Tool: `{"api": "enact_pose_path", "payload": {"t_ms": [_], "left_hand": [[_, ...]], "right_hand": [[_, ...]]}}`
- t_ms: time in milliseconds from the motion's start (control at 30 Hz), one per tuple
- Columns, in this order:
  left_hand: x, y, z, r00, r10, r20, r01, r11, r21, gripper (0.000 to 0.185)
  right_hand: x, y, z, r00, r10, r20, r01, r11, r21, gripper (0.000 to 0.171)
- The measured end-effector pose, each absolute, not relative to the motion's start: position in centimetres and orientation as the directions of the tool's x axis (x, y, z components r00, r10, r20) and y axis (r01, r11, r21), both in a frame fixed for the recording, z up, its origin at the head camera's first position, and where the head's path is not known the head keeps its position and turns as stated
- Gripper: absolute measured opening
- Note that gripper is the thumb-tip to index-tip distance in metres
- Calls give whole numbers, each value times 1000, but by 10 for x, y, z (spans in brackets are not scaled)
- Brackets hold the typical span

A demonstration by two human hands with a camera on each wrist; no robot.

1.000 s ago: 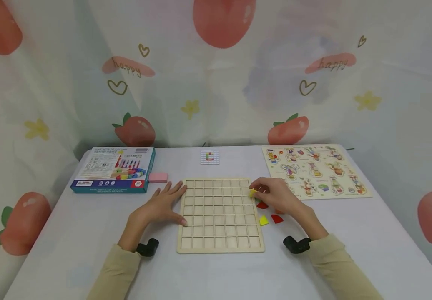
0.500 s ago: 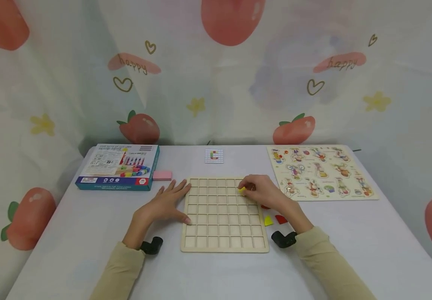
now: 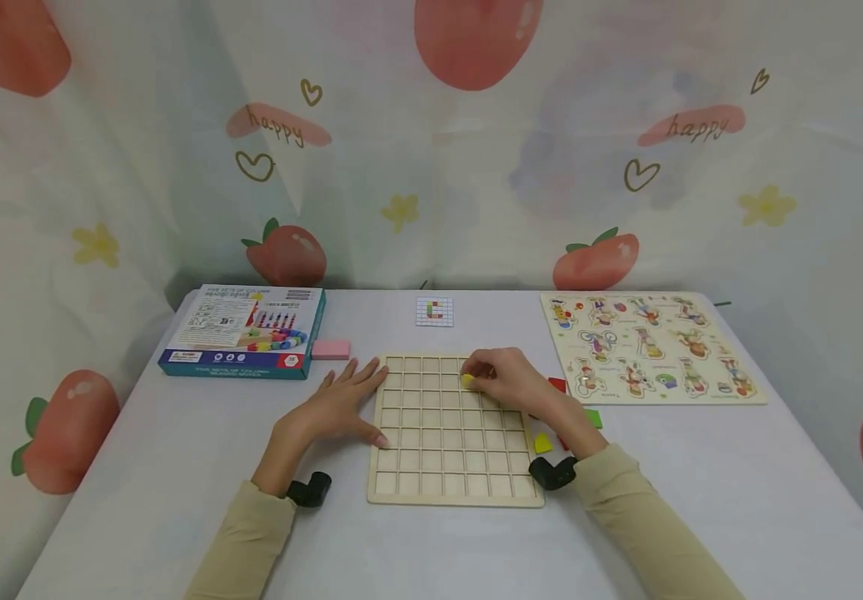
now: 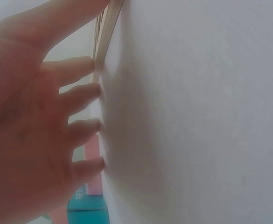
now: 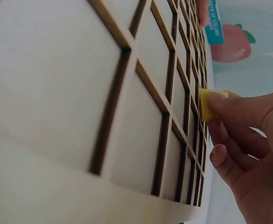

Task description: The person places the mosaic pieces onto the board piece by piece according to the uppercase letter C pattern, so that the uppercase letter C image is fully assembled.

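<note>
The right hand (image 3: pixel 510 385) pinches a small yellow piece (image 3: pixel 467 381) between thumb and fingertips. It holds the piece over the far rows of the wooden grid board (image 3: pixel 452 433), toward the board's right half. In the right wrist view the yellow piece (image 5: pixel 208 103) sits at the fingertips, right at the grid ribs; whether it touches the board cannot be told.

The left hand (image 3: pixel 341 406) lies flat with straight, spread fingers. Its fingertips rest against the left edge of the grid board, and the thumb touches the same edge nearer the person. The left wrist view shows the fingers (image 4: pixel 75 98) extended along the table surface, holding nothing.

Just behind the right wrist, on the table beside the board's right edge, lie loose pieces: a red piece (image 3: pixel 557 384), a green piece (image 3: pixel 592 418) and another yellow piece (image 3: pixel 543 443). Beyond the right hand lies a picture puzzle board (image 3: pixel 649 346). Beyond the left hand stand a blue box (image 3: pixel 244 331) and a pink block (image 3: pixel 330 349). A small pattern card (image 3: pixel 435 312) lies beyond the board, between the two hands.
</note>
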State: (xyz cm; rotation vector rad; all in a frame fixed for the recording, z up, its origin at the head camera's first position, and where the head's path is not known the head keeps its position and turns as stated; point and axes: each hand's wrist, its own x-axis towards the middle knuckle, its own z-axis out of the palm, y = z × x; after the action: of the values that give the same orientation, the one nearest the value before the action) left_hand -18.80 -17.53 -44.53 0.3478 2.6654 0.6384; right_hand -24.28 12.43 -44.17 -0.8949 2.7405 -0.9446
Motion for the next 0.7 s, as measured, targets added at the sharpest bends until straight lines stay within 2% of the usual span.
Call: {"api": "enact_pose_path", "payload": {"t_ms": [333,700], "left_hand": [[-186,-169,-444,-900,323,-291,156,864,478,112],[-186,-171,-445,-899,305,-315,130,871,473,113]], "right_hand": [[-247,125,-443,-815,-573,87,-526,668,-527,19],[-238,128,-445,-805,-585,97,-538,653,-533,15]]}}
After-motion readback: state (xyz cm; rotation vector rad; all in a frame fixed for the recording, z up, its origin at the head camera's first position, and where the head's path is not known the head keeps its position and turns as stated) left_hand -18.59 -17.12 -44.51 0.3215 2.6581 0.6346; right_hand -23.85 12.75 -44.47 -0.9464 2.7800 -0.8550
